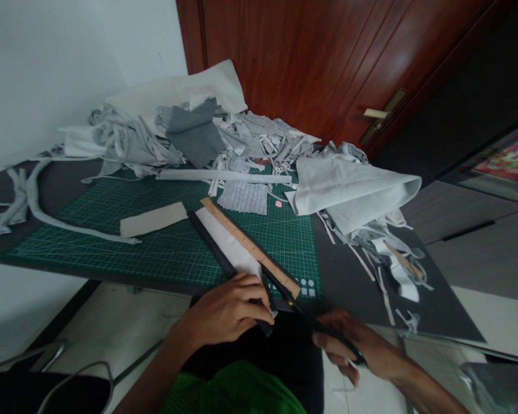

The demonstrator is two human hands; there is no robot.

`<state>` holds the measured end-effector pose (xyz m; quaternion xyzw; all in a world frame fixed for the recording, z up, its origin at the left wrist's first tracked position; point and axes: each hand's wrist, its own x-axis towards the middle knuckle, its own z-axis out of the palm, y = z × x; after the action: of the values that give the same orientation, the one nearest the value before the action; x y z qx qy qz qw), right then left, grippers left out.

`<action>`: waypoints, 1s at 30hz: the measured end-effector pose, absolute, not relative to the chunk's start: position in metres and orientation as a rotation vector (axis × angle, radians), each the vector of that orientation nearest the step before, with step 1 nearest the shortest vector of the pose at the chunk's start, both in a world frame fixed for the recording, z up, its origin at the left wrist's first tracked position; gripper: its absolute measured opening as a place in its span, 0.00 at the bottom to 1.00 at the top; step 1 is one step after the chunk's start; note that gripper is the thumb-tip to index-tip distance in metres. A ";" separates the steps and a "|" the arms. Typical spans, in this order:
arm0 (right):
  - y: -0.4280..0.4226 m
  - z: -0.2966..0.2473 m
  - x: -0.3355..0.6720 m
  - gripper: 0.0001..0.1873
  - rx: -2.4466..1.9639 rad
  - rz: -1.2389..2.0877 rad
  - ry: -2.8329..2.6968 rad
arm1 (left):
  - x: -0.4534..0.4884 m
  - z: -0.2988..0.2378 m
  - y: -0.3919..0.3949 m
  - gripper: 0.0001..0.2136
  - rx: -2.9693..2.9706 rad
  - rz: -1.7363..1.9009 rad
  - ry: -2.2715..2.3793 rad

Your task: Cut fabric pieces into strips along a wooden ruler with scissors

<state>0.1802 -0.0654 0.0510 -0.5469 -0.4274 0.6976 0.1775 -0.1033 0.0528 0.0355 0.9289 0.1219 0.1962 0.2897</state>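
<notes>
My right hand (349, 339) is wrapped round the handles of black scissors (291, 302), whose blades point up and left along the table's front edge. My left hand (237, 305) is closed over the lower end of a white fabric strip (228, 236) and a long black bar (211, 244) beside it. The scissor blades lie close to the fabric's right side, near my left fingers; whether they touch it I cannot tell. A wooden ruler (250, 244) lies slanted just right of the strip.
A green cutting mat (99, 241) covers much of the dark table (341, 287). Grey and white fabric scraps (259, 138) are heaped at the back. A folded pale cloth (349, 184) sits at the right, a beige strip (155, 219) at the left. Behind stands a wooden door (285, 57).
</notes>
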 end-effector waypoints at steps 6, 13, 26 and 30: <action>-0.065 0.051 0.179 0.32 -1.577 1.974 -1.187 | -0.103 0.034 0.054 0.17 2.488 0.535 0.309; -0.064 0.051 0.177 0.36 -1.524 1.992 -1.164 | -0.104 0.034 0.053 0.16 2.498 0.538 0.313; -0.065 0.048 0.180 0.33 -1.510 1.996 -1.168 | -0.104 0.033 0.054 0.17 2.481 0.557 0.300; -0.066 0.048 0.181 0.32 -1.517 2.026 -1.149 | -0.104 0.033 0.054 0.17 2.473 0.539 0.299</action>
<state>0.1807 -0.0663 0.0476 -0.5368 -0.4065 0.7170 0.1803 -0.1042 0.0538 0.0331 0.9280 0.1121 0.2024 0.2919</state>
